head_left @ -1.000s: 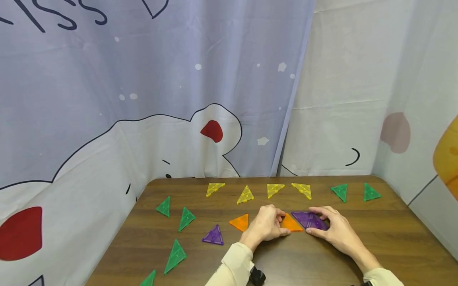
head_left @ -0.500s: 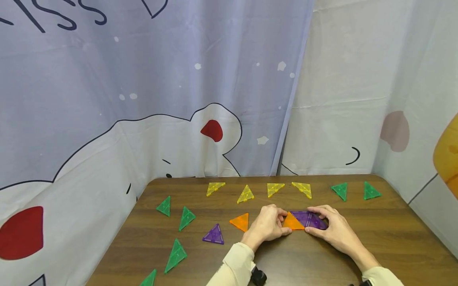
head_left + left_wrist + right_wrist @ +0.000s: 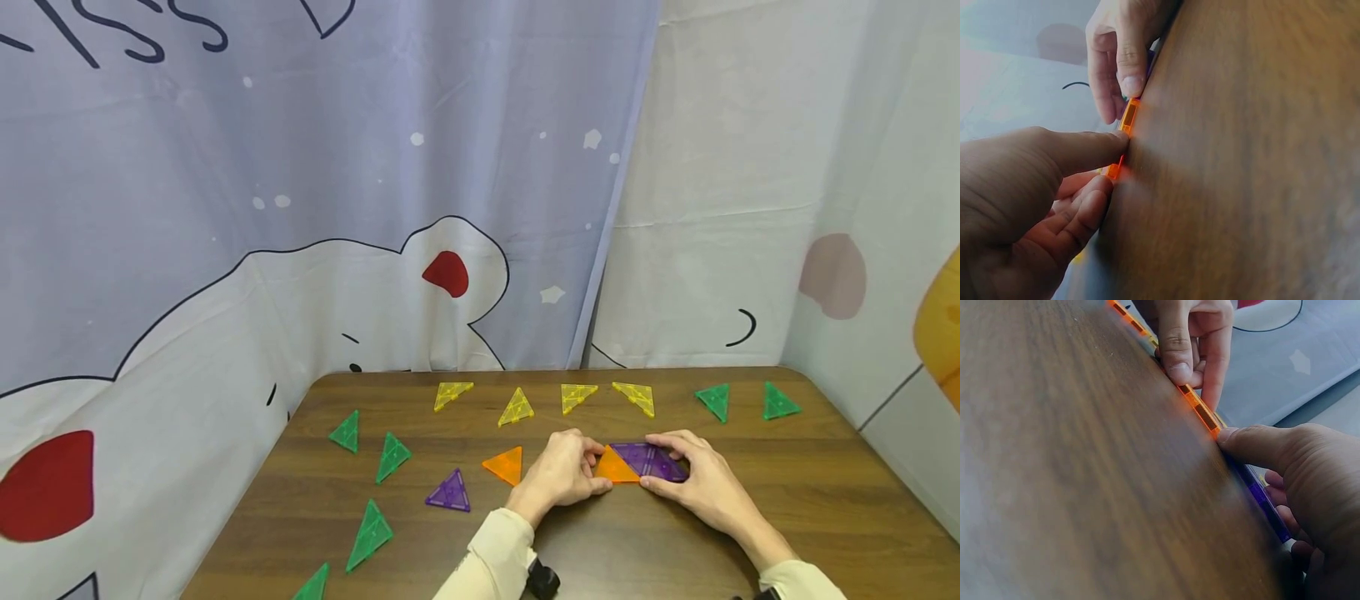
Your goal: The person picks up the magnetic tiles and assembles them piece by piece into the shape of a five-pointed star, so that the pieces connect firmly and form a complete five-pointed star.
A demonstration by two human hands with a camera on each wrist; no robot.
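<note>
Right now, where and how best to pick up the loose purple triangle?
Probably pinch its far corner against its near edge, coming from above: the loose purple triangle lies flat on the table, one corner pointing away, with gaps all round.

A printed curtain (image 3: 337,167) hangs behind the brown wooden table (image 3: 637,546).

The person's bare left hand (image 3: 559,473) shows below a plain, softly creased cream sleeve (image 3: 486,557); the right hand (image 3: 703,482) has a matching cuff (image 3: 799,582). A small, blocky black device (image 3: 543,580) sits at the left wrist. A dark piece (image 3: 768,594) by the right cuff is mostly cropped, its shape uncertain.
</note>
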